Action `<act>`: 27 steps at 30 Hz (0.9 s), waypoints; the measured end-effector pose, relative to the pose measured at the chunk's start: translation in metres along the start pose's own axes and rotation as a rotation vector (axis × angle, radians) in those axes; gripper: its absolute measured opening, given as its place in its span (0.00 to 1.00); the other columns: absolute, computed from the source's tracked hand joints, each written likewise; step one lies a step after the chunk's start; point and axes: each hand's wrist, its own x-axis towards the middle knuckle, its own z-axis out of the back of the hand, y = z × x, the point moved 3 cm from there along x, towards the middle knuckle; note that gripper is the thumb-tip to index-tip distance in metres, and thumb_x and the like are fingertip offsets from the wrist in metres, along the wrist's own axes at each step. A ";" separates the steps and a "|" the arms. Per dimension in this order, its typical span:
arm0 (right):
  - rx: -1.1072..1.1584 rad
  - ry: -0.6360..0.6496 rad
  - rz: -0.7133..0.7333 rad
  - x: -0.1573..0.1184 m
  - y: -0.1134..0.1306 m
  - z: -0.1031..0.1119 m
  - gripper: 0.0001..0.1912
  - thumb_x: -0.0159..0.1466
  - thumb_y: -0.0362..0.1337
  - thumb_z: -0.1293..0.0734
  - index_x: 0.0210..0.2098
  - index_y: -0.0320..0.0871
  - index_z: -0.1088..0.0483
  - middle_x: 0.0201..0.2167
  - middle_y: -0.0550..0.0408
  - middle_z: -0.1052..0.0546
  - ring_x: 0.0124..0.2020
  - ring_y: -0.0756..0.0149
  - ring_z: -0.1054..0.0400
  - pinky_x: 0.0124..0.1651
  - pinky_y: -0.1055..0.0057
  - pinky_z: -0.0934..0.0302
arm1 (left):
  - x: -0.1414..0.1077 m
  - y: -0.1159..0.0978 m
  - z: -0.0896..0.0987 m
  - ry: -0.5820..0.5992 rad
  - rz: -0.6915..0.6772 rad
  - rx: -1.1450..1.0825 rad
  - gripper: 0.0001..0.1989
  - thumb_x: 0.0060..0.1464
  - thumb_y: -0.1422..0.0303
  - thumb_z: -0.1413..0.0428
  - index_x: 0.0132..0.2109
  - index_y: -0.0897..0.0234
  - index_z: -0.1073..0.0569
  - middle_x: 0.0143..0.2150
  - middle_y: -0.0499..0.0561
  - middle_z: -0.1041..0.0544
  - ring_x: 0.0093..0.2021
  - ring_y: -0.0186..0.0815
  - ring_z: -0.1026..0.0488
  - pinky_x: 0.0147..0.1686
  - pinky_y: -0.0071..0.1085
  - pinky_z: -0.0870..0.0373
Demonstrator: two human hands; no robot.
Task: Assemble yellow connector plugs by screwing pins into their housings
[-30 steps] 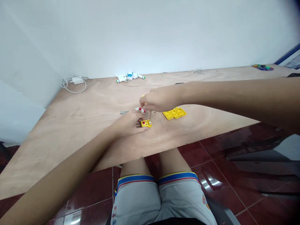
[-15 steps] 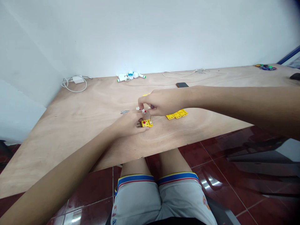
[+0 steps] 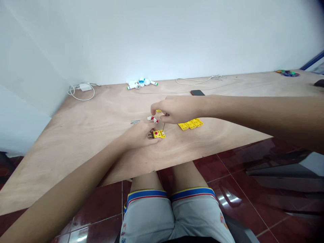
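My left hand [image 3: 141,135] grips a small yellow casing [image 3: 159,134] with a red round part and metal pins at its left end, low over the wooden table. Above it, my right hand [image 3: 174,109] is closed on a thin screwdriver [image 3: 163,127], whose shaft points down to the casing's right end. Its handle is mostly hidden by the fingers. Small white and red pieces [image 3: 153,119] lie just beyond my left hand. A yellow part [image 3: 158,111] shows partly behind my right fingers.
Yellow casings [image 3: 191,124] lie right of my hands; metal pins [image 3: 135,122] lie left. Farther back are a phone [image 3: 197,92], white-green objects [image 3: 141,82], a charger with cable [image 3: 85,87], a white cable [image 3: 192,83] and coloured items [image 3: 288,73]. The table's front edge [image 3: 177,162] is near my legs.
My right hand has shifted slightly, and the screwdriver shaft now leans more to the right. More of the yellow part behind my fingers shows. My left hand still holds the casing.
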 end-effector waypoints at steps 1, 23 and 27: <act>-0.006 -0.002 0.007 0.001 0.000 0.000 0.17 0.73 0.39 0.32 0.59 0.44 0.22 0.43 0.47 0.15 0.42 0.55 0.24 0.38 0.63 0.42 | 0.000 0.000 0.000 0.004 -0.001 0.001 0.13 0.65 0.57 0.36 0.44 0.62 0.21 0.40 0.54 0.19 0.37 0.41 0.24 0.39 0.37 0.31; -0.018 -0.010 -0.008 0.001 -0.003 0.001 0.14 0.74 0.40 0.34 0.53 0.43 0.19 0.41 0.47 0.14 0.39 0.57 0.25 0.37 0.63 0.42 | 0.000 0.001 0.000 0.012 0.014 -0.018 0.15 0.64 0.55 0.35 0.43 0.62 0.22 0.39 0.53 0.18 0.36 0.39 0.24 0.36 0.35 0.33; 0.012 -0.037 0.025 0.001 -0.004 0.001 0.14 0.71 0.35 0.32 0.52 0.43 0.18 0.42 0.48 0.14 0.40 0.58 0.24 0.40 0.63 0.41 | 0.000 0.001 0.000 0.022 0.016 -0.034 0.14 0.64 0.55 0.35 0.43 0.62 0.22 0.39 0.53 0.18 0.36 0.39 0.25 0.37 0.35 0.33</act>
